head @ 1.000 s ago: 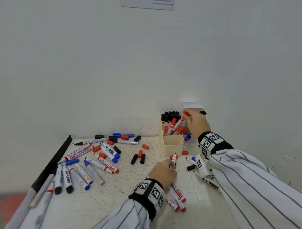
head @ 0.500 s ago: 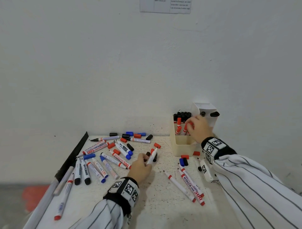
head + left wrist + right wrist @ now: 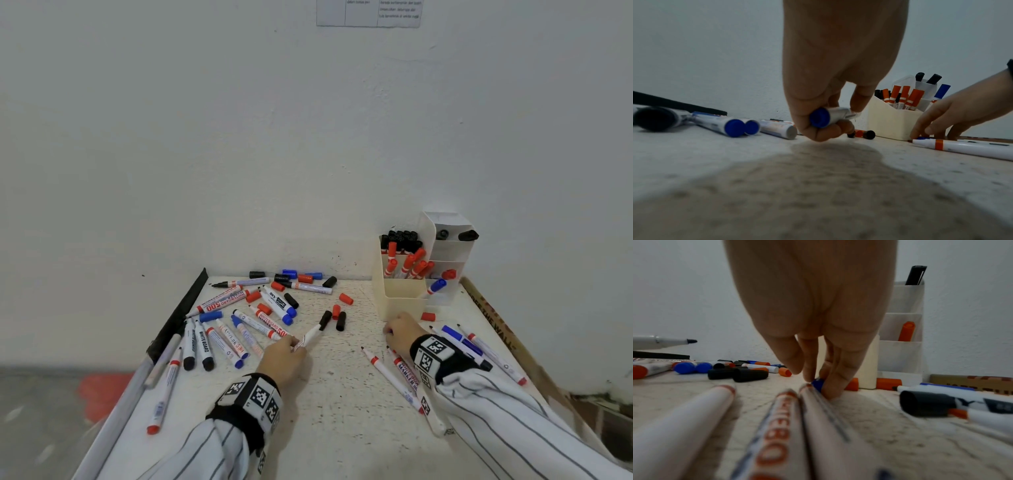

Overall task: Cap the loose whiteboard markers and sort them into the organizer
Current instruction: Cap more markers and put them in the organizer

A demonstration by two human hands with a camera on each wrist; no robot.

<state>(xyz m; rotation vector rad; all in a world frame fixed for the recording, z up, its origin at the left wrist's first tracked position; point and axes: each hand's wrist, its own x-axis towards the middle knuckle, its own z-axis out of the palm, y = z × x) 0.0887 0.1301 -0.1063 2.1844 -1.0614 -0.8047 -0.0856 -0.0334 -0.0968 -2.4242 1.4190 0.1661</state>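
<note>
The left hand (image 3: 286, 358) held a marker (image 3: 310, 337) by its back end, fingers (image 3: 840, 128) curled round it, low over the table (image 3: 342, 428). The marker looked light, hard and smooth, so it could roll or slip; the middle seemed the best place to hold it. A bit farther, the right hand (image 3: 400, 334) pinched a small blue cap (image 3: 817, 384) on the table. It looked tiny and easy to drop. Farthest stood the organizer (image 3: 399, 301), with capped markers inside.
</note>
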